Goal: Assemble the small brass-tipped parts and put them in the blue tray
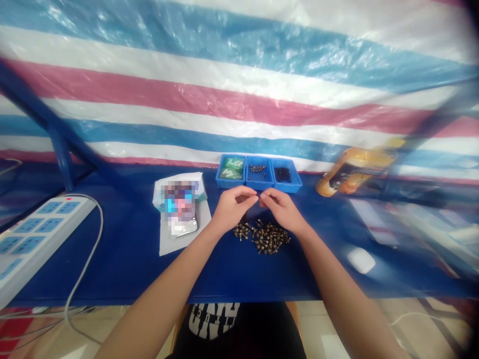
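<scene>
Pile [263,238] of small dark and brass-coloured parts, like short screws or pins, heaped loose on the table [127,249] right in front of the person. Pieces lie every way, a few strays at the left edge. Too small to tell the exact kind.

Just above and behind the pile: left hand [234,207] and right hand [281,209], fingertips drawn together and meeting tip to tip. Both are pinched nearly closed. Whatever is between them is hidden by the fingers; cannot tell if either has hold of a piece.

Judgement: fine work like this goes best low over the pile, wrists rested on the table, so a dropped piece falls back in the heap and does not roll off.

Behind the hands, three blue trays [259,173] side by side: green packets in the left one, a few dark bits in the middle, a dark heap in the right.

Left of the hands, a phone [181,207] on white paper [166,244]. Far left, a power strip [37,234] with its cord. Right, an orange bottle [354,172] on its side and a white rounded object [360,260]. Striped tarp [239,89] behind.
</scene>
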`<state>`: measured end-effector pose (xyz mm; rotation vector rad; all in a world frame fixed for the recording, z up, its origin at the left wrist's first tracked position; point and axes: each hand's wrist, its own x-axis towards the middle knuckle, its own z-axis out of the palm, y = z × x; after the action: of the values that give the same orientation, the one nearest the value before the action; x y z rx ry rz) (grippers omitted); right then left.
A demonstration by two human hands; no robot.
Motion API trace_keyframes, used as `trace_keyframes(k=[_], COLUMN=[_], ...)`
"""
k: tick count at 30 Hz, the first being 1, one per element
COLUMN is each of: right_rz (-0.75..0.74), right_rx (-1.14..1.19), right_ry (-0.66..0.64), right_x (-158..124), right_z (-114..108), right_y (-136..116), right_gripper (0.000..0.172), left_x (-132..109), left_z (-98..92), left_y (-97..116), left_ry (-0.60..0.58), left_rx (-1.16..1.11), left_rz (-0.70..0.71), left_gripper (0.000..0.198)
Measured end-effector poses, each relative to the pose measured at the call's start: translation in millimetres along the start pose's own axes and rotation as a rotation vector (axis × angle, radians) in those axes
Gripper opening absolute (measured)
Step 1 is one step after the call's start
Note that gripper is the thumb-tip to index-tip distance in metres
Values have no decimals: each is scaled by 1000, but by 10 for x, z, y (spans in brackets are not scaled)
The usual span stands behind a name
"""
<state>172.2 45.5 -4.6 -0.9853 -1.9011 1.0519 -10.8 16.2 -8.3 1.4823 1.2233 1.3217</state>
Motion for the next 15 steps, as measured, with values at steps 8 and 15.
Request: trace_keyframes(k=[8, 15], right_rz=[16, 134], right_rx=[190, 271], right_ry=[64, 301], right_x=[28, 68], right_z=[0, -25], right_y=[27, 107], right_gripper=[22, 31], left_x=[18, 24], left_z=[-25, -30], left_y=[25, 61], left_ry=[58, 100], left_rx=[-7, -18], left_rz=[-99, -122], left_gripper=[29, 23])
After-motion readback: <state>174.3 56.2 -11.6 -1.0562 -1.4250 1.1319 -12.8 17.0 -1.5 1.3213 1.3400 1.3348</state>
